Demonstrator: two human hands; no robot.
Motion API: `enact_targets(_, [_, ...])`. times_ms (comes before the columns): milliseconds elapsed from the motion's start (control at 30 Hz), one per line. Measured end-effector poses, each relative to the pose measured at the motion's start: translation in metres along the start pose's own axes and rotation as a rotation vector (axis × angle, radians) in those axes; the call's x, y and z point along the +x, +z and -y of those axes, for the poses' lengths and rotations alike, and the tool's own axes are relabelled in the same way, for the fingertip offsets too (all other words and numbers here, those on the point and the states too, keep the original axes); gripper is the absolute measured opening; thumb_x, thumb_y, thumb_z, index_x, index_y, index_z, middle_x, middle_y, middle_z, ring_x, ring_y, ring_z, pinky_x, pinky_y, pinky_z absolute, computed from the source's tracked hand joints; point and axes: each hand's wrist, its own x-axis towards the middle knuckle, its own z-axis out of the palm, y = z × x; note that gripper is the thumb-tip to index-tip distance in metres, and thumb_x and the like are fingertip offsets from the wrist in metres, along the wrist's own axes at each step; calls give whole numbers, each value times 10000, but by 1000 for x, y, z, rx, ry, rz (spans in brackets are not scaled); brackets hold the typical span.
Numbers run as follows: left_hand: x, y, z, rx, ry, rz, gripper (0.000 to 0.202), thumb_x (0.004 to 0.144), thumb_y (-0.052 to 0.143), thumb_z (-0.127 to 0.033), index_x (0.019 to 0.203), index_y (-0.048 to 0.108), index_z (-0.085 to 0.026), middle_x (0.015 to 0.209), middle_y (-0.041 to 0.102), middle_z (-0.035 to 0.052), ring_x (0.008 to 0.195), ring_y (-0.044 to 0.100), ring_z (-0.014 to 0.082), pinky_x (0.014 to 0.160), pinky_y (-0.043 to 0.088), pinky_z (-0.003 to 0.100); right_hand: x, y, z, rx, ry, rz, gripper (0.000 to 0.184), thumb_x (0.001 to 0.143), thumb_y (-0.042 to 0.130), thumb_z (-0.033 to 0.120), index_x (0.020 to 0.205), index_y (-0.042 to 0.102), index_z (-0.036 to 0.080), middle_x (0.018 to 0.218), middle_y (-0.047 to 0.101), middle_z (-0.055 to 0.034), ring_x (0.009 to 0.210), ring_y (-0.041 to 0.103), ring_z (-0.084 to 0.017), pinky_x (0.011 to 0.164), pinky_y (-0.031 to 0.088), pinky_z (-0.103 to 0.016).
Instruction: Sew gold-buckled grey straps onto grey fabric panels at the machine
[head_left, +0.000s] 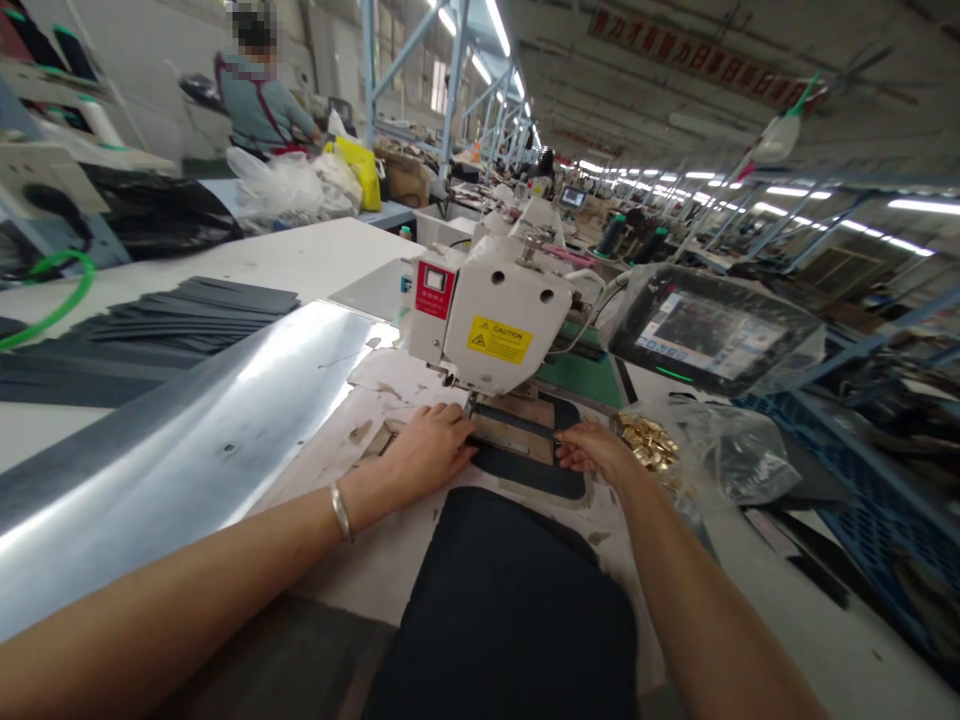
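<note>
A narrow dark strip (517, 420) lies across the tan clamp plate (517, 443) beneath the head of an industrial sewing machine (487, 315). My left hand (435, 445), with a silver bangle at the wrist, has its fingers closed at the strip's left end. At the other end, my right hand (591, 450) pinches the strip between thumb and fingers. Under the clamp plate sits a dark rounded panel (532, 478). Closer to me, a larger black panel (517, 610) rests on the pale work surface. The needle area is too small to make out.
Gold metal pieces (649, 440) and a clear plastic bag (742, 450) lie right of my hand, below a plastic-wrapped touchscreen (705, 330). Left are a shiny metal sheet (225, 400) and stacked dark strips (195, 320). A person (262, 110) stands at the back left.
</note>
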Motion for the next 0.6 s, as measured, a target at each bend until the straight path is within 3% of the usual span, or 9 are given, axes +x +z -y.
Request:
enact_targets(100, [-7,-7,-26,-154,213,111,275,893,572,-414,1041,653,-196,995,627,77,953,601,222,881,462,341,-2,0,-1,-3,-3,5,126,891,575,171,778,522,156,565,647,-2,446,614,-102,444,439,-170])
enact_targets(200, [-14,-11,-47,-201,373,250,445,782,694,-530,1064,640,-191,1038,620,83,972,597,243,866,466,341,-7,1,-6,-7,-7,29,129,889,580,178,774,526,155,577,657,-14,457,625,-114,436,438,-175])
enact_targets(467, [-15,-14,-62,-79,433,269,426,765,753,-439,1077,623,-179,1060,621,85,1017,568,263,879,422,361,-17,7,-16,17,-102,-67,168,877,602,171,740,506,176,526,608,29,427,605,-101,417,409,-154])
enact_targets(600, [-10,-21,-65,-105,356,342,457,727,788,-427,1037,614,-138,1069,603,101,1000,571,265,857,434,342,-24,8,-12,27,-127,-73,172,904,560,161,744,497,176,525,616,23,410,588,-94,403,403,-153])
